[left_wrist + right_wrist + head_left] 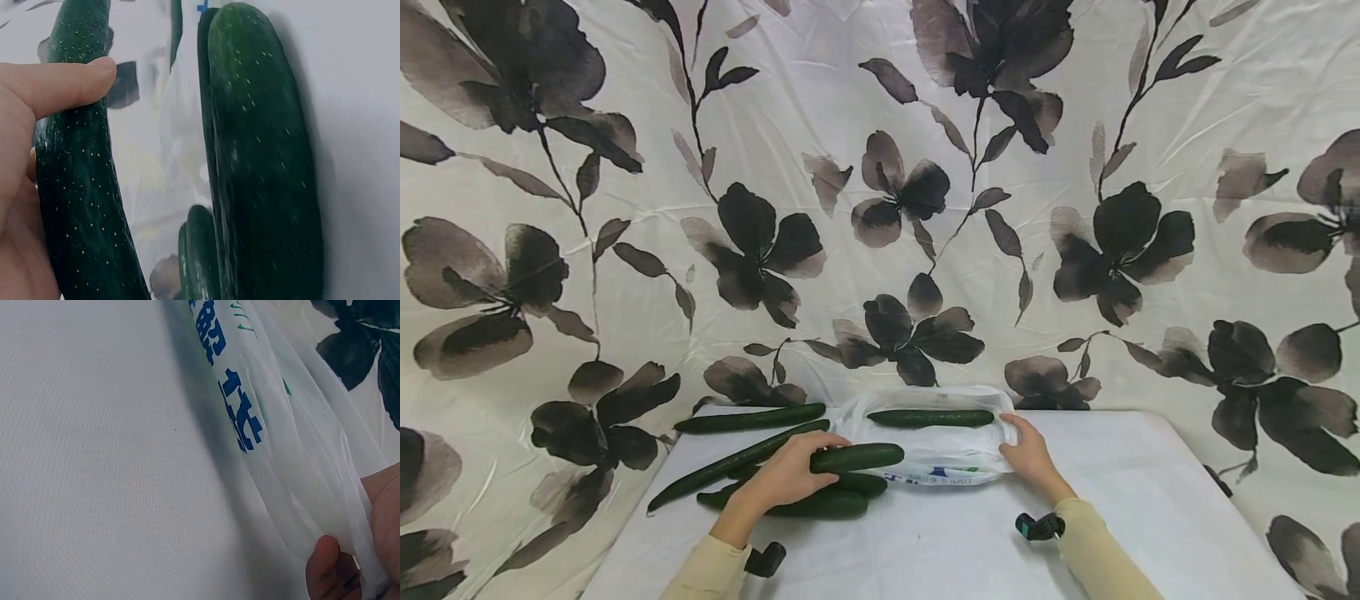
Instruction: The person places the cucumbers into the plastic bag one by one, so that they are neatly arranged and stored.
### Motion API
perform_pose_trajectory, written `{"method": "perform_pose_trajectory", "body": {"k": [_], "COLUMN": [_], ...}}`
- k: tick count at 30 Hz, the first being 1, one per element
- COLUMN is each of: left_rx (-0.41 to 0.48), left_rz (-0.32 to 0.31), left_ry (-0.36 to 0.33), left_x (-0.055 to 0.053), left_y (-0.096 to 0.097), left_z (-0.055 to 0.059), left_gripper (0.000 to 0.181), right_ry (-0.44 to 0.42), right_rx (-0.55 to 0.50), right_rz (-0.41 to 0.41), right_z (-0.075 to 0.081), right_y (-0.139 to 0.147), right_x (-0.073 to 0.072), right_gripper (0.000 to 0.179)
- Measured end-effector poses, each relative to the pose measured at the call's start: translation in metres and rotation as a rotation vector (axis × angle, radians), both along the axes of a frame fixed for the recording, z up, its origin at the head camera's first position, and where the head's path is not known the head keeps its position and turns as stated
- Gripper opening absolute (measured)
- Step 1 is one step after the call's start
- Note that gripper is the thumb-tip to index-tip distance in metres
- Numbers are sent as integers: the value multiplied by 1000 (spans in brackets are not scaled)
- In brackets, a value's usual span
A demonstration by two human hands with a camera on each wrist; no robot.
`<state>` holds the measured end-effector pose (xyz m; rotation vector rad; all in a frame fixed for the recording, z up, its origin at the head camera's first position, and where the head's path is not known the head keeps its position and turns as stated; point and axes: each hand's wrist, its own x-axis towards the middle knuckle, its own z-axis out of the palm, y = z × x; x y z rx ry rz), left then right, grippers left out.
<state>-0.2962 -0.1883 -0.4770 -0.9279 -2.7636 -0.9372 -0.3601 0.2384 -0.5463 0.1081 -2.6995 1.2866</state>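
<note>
My left hand grips a dark green cucumber near one end, its other end pointing right toward the bag. In the left wrist view the thumb lies across this cucumber, clear of a thick cucumber on the table. A white plastic bag with blue print lies spread at the centre, its mouth facing up. Inside, along the far side, rests one cucumber. At the bag's right edge, my right hand pinches the thin plastic, seen closely as the bag in the right wrist view.
Several more cucumbers lie left of the bag: one at the back, a long slanting one, and others partly under my left hand. The white table ends at a flower-patterned cloth hanging behind it.
</note>
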Motion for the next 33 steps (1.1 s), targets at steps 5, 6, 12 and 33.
{"method": "perform_pose_trajectory", "body": {"k": [5,6,12,33], "left_rx": [-4,-8,-7,-47], "left_rz": [-29,-34,-68,-113], "left_ry": [26,33,20,-77], "left_x": [-12,-15,-29,-81], "left_y": [14,16,32,90], "left_z": [-3,-4,-5,9], "left_gripper": [48,48,48,52], "right_ry": [-1,-2,-3,20], "right_rx": [-3,-4,7,16], "right_rz": [0,2,8,8], "right_z": [1,1,-1,0], "right_y": [-1,-1,0,0], "right_x": [2,2,1,0], "right_gripper": [56,56,56,54]}}
